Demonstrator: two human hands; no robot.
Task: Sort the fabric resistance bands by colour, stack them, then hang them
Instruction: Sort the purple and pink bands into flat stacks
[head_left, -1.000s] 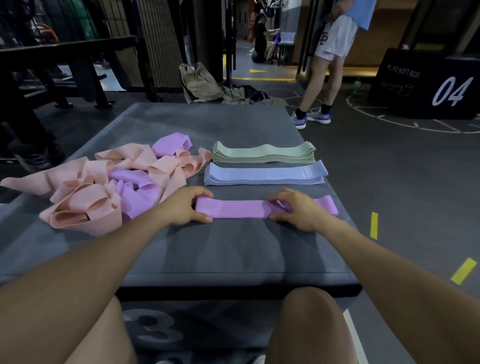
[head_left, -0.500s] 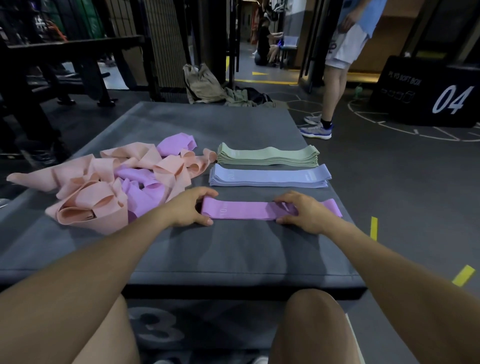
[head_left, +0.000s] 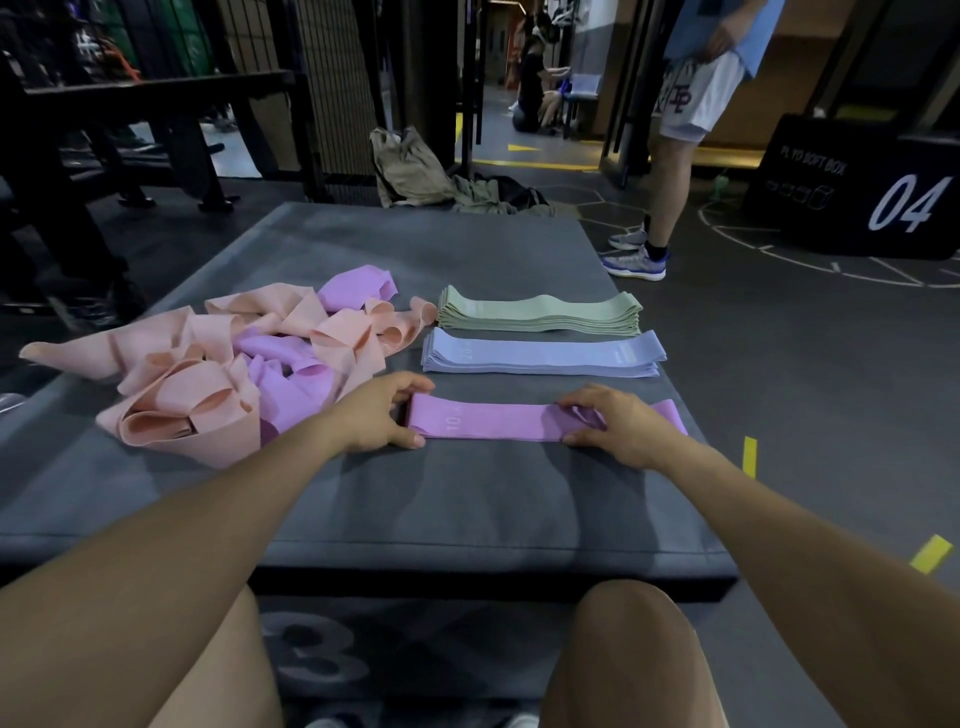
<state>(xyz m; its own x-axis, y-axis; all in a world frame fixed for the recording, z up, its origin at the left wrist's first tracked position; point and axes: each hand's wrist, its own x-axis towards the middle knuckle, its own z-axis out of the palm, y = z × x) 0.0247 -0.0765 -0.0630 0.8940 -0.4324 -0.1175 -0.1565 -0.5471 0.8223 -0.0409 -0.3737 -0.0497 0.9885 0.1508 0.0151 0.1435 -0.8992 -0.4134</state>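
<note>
where the head view looks down over both bare forearms, a grey padded tabletop (head_left: 467, 499) carries all the bands. a single purple band (head_left: 498, 422) lies flat near the front edge, running left to right. the left hand (head_left: 376, 415) rests at its left end, thumb on the near side and fingers curled over the far side, lightly pinching that end. the right hand (head_left: 618, 423) lies palm down over the right portion, fingers pressing a folded part of the fabric; a short length of band shows beyond the wrist. whether this hand grips or only presses cannot be told.

just behind the purple band lies a flat stack of blue bands (head_left: 543, 356), and behind that, close beside it, a flat stack of green bands (head_left: 540, 314). to the left sits a loose tangled heap of peach bands (head_left: 208, 384) with further purple bands (head_left: 291, 374) mixed in; the heap's right edge nearly touches the green stack.

beyond the tabletop, a bystander's legs (head_left: 670, 182) stand on the floor, and a black box marked 04 (head_left: 857, 187) sits at the right.
</note>
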